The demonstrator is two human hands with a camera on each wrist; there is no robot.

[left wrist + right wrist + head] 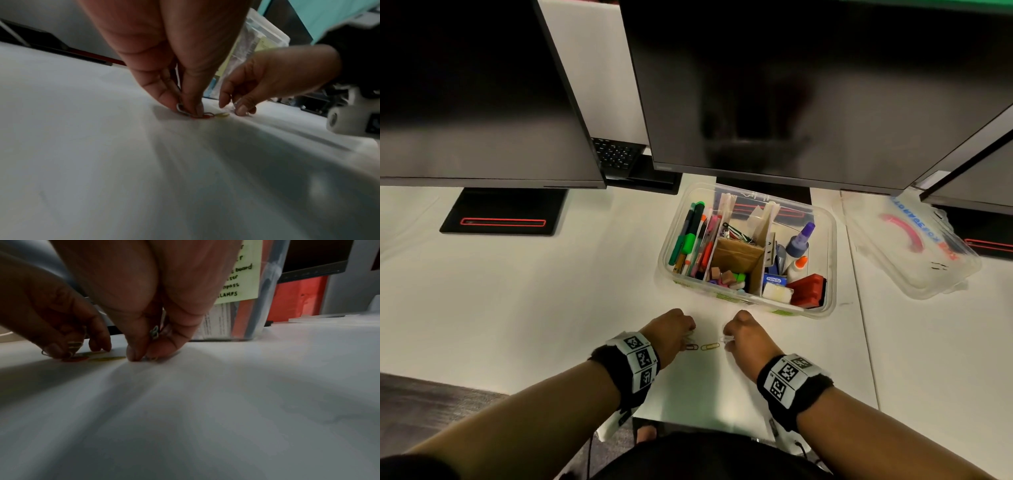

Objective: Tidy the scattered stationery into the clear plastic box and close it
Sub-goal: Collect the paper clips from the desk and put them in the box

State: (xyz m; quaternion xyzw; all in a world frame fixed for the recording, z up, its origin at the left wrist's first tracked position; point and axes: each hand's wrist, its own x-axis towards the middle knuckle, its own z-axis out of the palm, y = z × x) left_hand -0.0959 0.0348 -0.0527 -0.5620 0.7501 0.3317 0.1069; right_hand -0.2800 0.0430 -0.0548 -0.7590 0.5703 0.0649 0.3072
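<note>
Head view: both hands are down on the white desk (pixel 524 308) just in front of the clear box (pixel 829 274). The left hand (pixel 671 334) has its fingers curled under, tips at a red clip (pixel 691 347); the right hand (pixel 748 337) is curled likewise over a pale clip (pixel 726 340). A yellow clip (pixel 709 347) lies free between them. The fingertips themselves are hidden behind the knuckles. The box stands open, split by card dividers: pens and markers in the left part, small erasers and binder clips in the middle, glue bottles, a staple packet and a red stamp on the right. Its lid (pixel 911 246) lies apart on the desk to the right. Dark monitors (pixel 774 85) hang over the back.

Left wrist view: thumb and forefinger (pixel 162 95) pinch a silver clip (pixel 180 109), the tips pressing down onto the red one. The right hand's tips touch the desk beyond the yellow clip; what they hold is blurred.

Right wrist view: thumb (pixel 164 347) and forefinger are pinched together on the desk with a greenish clip (pixel 154 334) tucked between the fingers. The clip beneath the tips is too smeared to make out. A yellow label (pixel 238 272) on the box wall is half covered by the palm.
</note>
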